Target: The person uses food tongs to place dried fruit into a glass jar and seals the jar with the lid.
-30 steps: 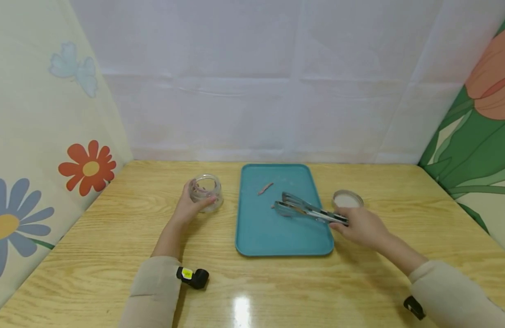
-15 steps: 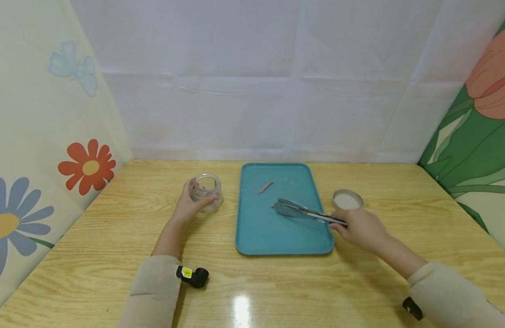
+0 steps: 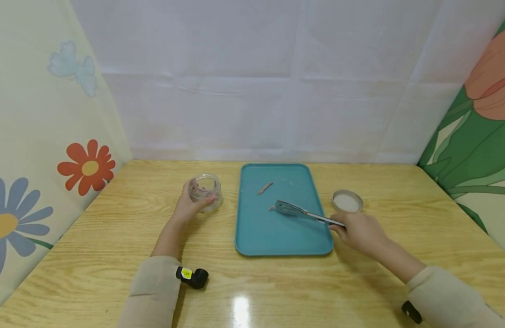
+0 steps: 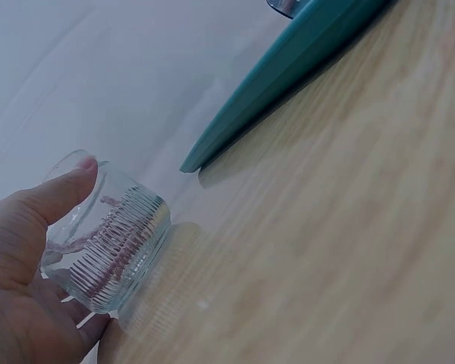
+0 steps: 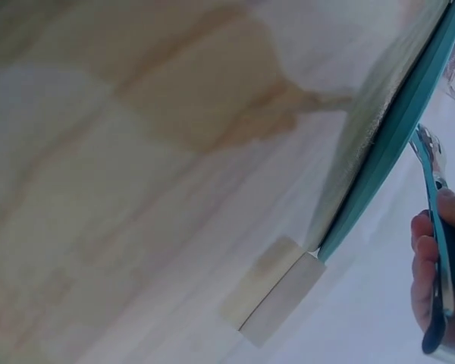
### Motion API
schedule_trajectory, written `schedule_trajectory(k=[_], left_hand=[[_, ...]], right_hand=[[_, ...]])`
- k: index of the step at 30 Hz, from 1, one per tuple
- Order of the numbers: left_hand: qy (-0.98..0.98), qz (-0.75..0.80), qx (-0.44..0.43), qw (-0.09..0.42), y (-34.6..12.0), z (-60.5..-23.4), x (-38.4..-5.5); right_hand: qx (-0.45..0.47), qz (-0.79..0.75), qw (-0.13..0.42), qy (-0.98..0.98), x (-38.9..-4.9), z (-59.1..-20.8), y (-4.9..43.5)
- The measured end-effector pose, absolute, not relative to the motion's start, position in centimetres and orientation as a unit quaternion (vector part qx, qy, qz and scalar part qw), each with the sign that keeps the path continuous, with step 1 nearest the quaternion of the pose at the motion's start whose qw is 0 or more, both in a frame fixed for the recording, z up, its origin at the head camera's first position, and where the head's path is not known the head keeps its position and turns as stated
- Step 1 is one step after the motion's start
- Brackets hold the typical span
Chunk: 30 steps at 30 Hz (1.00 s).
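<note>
My left hand (image 3: 191, 207) grips a clear glass jar (image 3: 211, 204) on the table, thumb across its near side. In the left wrist view, reddish-brown strips show through the ribbed wall of the glass jar (image 4: 125, 246). My right hand (image 3: 360, 231) holds metal tongs (image 3: 309, 214) by the handle, squeezed nearly together. Their heads lie low over the blue tray (image 3: 277, 239), at a small pinkish strip (image 3: 272, 208) partly hidden beneath them. Farther back on the tray lies another thin pinkish-brown strip (image 3: 265, 188).
A round lid (image 3: 347, 201) with a pale inside lies right of the tray, just beyond my right hand. The wooden table (image 3: 244, 282) ends at a white cloth backdrop (image 3: 256, 91), with flower-printed panels on both sides.
The tongs' arms have closed together, and the small strip at their heads has shifted slightly left and down. My left hand and the jar stay in place.
</note>
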State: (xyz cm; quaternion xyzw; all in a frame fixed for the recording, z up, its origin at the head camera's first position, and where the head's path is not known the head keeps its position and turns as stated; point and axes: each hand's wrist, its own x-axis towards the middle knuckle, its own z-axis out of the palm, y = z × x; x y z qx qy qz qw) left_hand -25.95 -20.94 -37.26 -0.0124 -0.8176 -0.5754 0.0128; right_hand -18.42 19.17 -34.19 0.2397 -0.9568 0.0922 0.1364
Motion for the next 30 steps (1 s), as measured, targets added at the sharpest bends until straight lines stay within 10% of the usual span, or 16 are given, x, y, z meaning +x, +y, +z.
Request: schedule_trajectory(k=[30], left_hand=[[-0.823,-0.567,-0.008,0.010,-21.0,-37.3,-26.0]], right_hand=[[0.206,0.136,0.116,-0.962,-21.5,-29.9,18.4]])
